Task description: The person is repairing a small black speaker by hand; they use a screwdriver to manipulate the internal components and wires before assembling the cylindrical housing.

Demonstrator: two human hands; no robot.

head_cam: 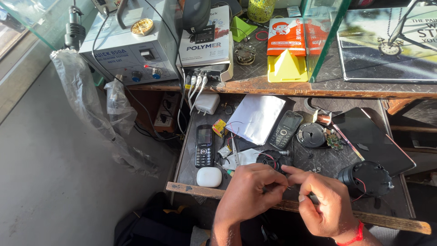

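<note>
Your left hand [252,193] and right hand [323,202] meet over the drawer's [314,159] front edge; both pinch a thin wire [287,186] between fingertips; a small black fan [271,159] lies just beyond them; a white case [209,176] sits to the left.

Hard sunlight from the left, deep shadows, sharp focus throughout.

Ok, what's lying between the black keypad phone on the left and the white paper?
In the head view, a small yellow battery lies between the phone and the paper, with thin loose wires beside it.
</note>
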